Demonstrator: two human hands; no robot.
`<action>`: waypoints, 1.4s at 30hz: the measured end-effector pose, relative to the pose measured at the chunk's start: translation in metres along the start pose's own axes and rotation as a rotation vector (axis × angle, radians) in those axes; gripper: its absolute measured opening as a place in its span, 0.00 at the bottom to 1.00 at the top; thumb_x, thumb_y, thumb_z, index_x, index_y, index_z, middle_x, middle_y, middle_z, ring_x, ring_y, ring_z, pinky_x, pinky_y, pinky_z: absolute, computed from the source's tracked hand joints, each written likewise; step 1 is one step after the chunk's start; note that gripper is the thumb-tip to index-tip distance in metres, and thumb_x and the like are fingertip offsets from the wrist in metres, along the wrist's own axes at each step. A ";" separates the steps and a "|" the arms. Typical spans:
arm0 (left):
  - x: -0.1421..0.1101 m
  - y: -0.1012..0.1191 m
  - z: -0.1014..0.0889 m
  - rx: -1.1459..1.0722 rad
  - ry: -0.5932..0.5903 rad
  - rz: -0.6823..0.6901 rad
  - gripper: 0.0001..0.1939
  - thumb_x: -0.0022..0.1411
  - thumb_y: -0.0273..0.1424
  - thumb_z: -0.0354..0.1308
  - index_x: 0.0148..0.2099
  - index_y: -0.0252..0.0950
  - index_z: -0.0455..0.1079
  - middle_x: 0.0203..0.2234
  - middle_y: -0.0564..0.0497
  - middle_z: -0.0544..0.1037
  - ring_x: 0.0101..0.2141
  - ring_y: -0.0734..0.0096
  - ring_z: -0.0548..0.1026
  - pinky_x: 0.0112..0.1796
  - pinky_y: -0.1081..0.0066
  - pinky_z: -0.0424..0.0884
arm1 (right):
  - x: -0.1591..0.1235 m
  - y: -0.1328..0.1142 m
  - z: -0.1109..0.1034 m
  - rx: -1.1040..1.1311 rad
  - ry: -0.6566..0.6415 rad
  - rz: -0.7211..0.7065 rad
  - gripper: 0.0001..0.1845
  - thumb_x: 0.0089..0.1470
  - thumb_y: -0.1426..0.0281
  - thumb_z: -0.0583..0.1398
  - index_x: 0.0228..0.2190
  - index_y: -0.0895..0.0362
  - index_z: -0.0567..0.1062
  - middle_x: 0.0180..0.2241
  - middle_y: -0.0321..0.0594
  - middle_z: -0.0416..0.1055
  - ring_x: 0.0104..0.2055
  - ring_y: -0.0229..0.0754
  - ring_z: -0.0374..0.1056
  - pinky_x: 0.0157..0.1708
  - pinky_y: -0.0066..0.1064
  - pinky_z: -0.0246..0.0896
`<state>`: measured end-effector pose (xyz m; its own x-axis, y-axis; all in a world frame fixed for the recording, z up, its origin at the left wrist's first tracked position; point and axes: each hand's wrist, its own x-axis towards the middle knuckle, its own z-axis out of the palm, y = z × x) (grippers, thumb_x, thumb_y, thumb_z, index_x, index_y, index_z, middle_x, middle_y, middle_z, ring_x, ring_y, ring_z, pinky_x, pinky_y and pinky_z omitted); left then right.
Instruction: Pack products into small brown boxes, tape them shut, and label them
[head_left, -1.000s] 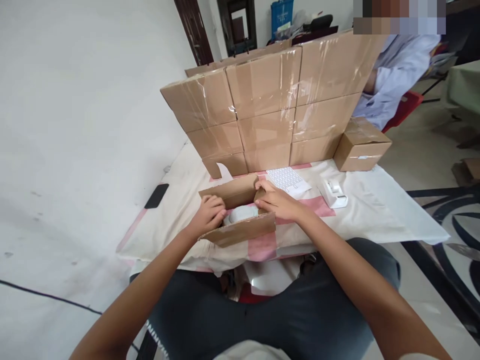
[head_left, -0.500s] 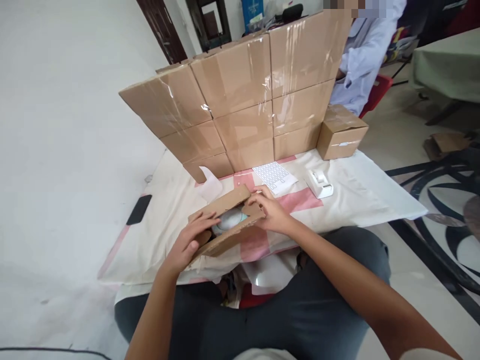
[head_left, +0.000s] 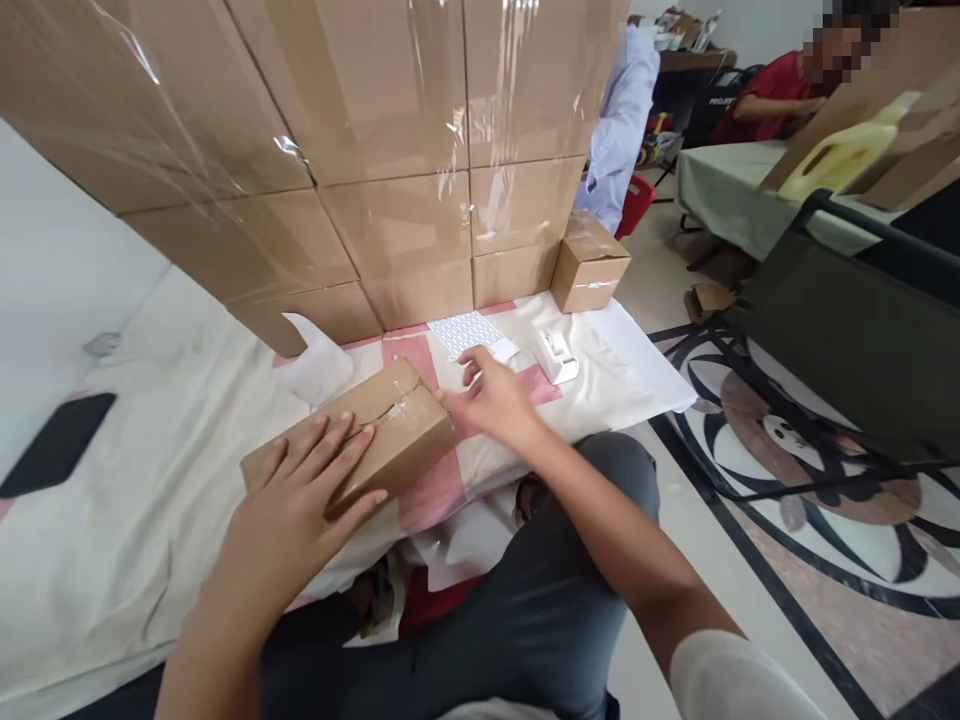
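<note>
A small brown cardboard box [head_left: 397,410] lies on the cloth-covered table [head_left: 150,480] with its flaps folded down. My left hand [head_left: 300,500] rests flat on its top, fingers spread, holding the flaps down. My right hand [head_left: 491,395] hovers open just right of the box, its fingers stretched toward a white sheet of labels [head_left: 469,332]. A white tape dispenser [head_left: 555,355] stands a little further right.
A wall of taped cardboard boxes [head_left: 375,150] stands at the back of the table, with one single box [head_left: 589,262] at its right end. A black phone [head_left: 52,445] lies at the left. A white paper piece [head_left: 319,360] sits behind the box. Other people sit at the far right.
The box's flaps were open with a white object showing inside; now they are folded shut under my left palm. My right hand has left the box and moved right. The camera swung right and closer.
</note>
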<state>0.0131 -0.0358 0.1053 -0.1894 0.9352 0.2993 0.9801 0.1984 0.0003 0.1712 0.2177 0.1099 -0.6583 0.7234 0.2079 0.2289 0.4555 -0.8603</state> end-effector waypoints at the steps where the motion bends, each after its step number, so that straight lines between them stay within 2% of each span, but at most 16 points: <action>1: -0.002 0.000 0.001 -0.008 0.022 0.004 0.33 0.69 0.52 0.50 0.71 0.44 0.58 0.69 0.46 0.62 0.69 0.44 0.58 0.64 0.42 0.57 | 0.008 0.007 -0.023 -0.024 0.032 0.005 0.16 0.49 0.56 0.65 0.33 0.54 0.71 0.31 0.34 0.71 0.32 0.41 0.68 0.36 0.34 0.64; 2: -0.003 -0.001 0.001 -0.021 0.041 0.007 0.31 0.70 0.50 0.50 0.69 0.45 0.60 0.68 0.47 0.63 0.68 0.46 0.59 0.64 0.44 0.57 | 0.016 0.017 -0.048 -0.030 0.136 0.012 0.13 0.52 0.58 0.63 0.30 0.54 0.72 0.31 0.36 0.72 0.34 0.41 0.69 0.38 0.33 0.64; 4: -0.002 -0.002 0.000 -0.045 0.081 0.011 0.27 0.70 0.48 0.52 0.67 0.46 0.64 0.67 0.47 0.66 0.67 0.48 0.62 0.64 0.46 0.58 | 0.028 0.041 -0.097 -0.030 0.431 0.177 0.12 0.57 0.58 0.59 0.30 0.54 0.74 0.33 0.38 0.74 0.36 0.40 0.69 0.35 0.31 0.63; 6: -0.001 -0.002 -0.002 -0.060 0.103 0.011 0.27 0.70 0.48 0.51 0.66 0.46 0.64 0.66 0.46 0.67 0.66 0.47 0.63 0.64 0.46 0.58 | 0.034 0.065 -0.132 -0.048 0.482 0.340 0.16 0.59 0.58 0.56 0.29 0.56 0.75 0.34 0.42 0.74 0.33 0.40 0.68 0.29 0.30 0.61; 8: 0.000 0.000 -0.003 -0.070 0.095 0.008 0.27 0.71 0.48 0.49 0.68 0.47 0.62 0.67 0.46 0.66 0.67 0.47 0.62 0.64 0.45 0.58 | 0.036 0.086 -0.147 -0.069 0.393 0.541 0.17 0.59 0.58 0.58 0.28 0.58 0.76 0.32 0.44 0.74 0.28 0.38 0.67 0.25 0.30 0.59; 10: 0.000 0.002 -0.004 -0.081 0.091 0.000 0.28 0.72 0.48 0.48 0.70 0.49 0.59 0.68 0.48 0.65 0.67 0.47 0.62 0.64 0.45 0.57 | 0.035 0.099 -0.147 -0.089 0.266 0.693 0.17 0.57 0.58 0.61 0.27 0.59 0.76 0.32 0.45 0.74 0.26 0.38 0.66 0.23 0.29 0.58; 13: -0.002 0.005 -0.005 -0.095 0.110 -0.024 0.29 0.70 0.47 0.51 0.71 0.52 0.57 0.68 0.49 0.64 0.67 0.46 0.62 0.64 0.45 0.57 | 0.034 0.106 -0.138 -0.104 0.180 0.755 0.17 0.56 0.58 0.63 0.27 0.60 0.76 0.32 0.45 0.74 0.26 0.37 0.65 0.21 0.28 0.56; 21: 0.000 0.012 -0.010 -0.116 0.121 -0.067 0.28 0.69 0.45 0.55 0.69 0.53 0.61 0.66 0.48 0.68 0.66 0.47 0.64 0.63 0.46 0.58 | 0.048 0.104 -0.130 0.000 0.212 0.770 0.17 0.57 0.57 0.61 0.27 0.59 0.74 0.24 0.39 0.66 0.20 0.34 0.57 0.17 0.26 0.51; 26: -0.001 0.014 -0.011 -0.120 0.138 -0.082 0.27 0.69 0.43 0.57 0.68 0.52 0.63 0.65 0.49 0.68 0.66 0.48 0.64 0.64 0.48 0.59 | 0.054 0.104 -0.124 -0.066 0.224 0.806 0.17 0.55 0.57 0.61 0.26 0.58 0.74 0.22 0.39 0.64 0.18 0.34 0.54 0.15 0.28 0.48; 30: -0.002 0.015 -0.010 -0.119 0.143 -0.086 0.26 0.69 0.43 0.56 0.67 0.50 0.64 0.65 0.49 0.68 0.66 0.49 0.65 0.64 0.48 0.59 | 0.055 0.100 -0.127 -0.073 0.180 0.808 0.20 0.57 0.55 0.60 0.26 0.59 0.75 0.21 0.36 0.60 0.17 0.33 0.50 0.15 0.28 0.46; 35: -0.004 0.014 -0.010 -0.122 0.145 -0.104 0.26 0.69 0.44 0.56 0.68 0.52 0.64 0.65 0.49 0.69 0.66 0.49 0.64 0.64 0.48 0.58 | 0.053 0.098 -0.132 0.039 0.119 0.838 0.24 0.61 0.54 0.56 0.26 0.60 0.76 0.18 0.32 0.53 0.16 0.31 0.43 0.15 0.27 0.41; 42: -0.004 0.014 -0.008 -0.124 0.133 -0.119 0.25 0.69 0.44 0.55 0.67 0.50 0.65 0.65 0.49 0.68 0.66 0.48 0.64 0.64 0.49 0.58 | 0.052 0.102 -0.133 0.213 0.081 0.895 0.25 0.63 0.53 0.55 0.26 0.60 0.75 0.18 0.34 0.57 0.16 0.30 0.40 0.13 0.25 0.36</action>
<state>0.0283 -0.0392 0.1115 -0.3032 0.8587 0.4132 0.9525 0.2601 0.1585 0.2560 0.3709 0.0947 -0.2460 0.7976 -0.5507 0.4859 -0.3902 -0.7821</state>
